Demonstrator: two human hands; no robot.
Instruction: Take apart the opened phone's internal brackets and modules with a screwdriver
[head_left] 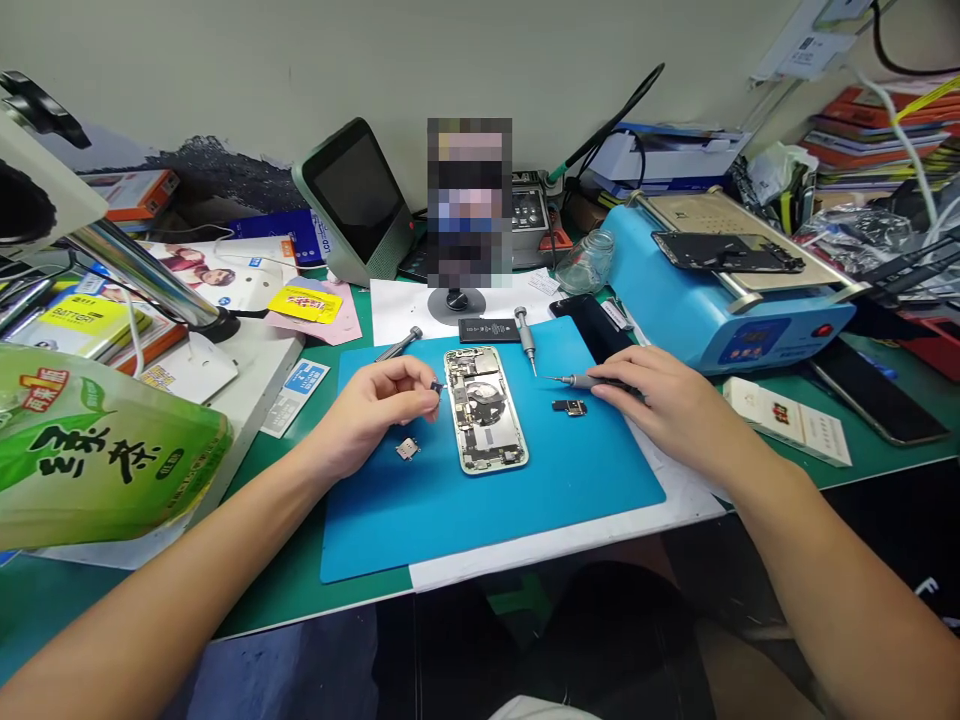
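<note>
An opened phone housing [491, 445] lies on the blue mat [420, 530], its inner parts showing. At its upper left side, my left hand [386, 410] pinches a small dark phone part [436, 387]. Right of the phone, my right hand [660, 400] grips a screwdriver [577, 381], its tip pointing left just above the mat. Below that tip rests a small black and gold camera module [570, 407]. A small metal piece [407, 449] lies below my left hand. Another screwdriver [526, 335] lies beyond the phone, beside a black battery [487, 331].
A blue heated machine [667, 300] carrying a phone screen [727, 252] stands at right. Near it are a glass jar [587, 262] and a cigarette box [787, 420]. A green bag [105, 450] and a metal stand pole [142, 275] crowd the left. A smart display [356, 200] stands behind.
</note>
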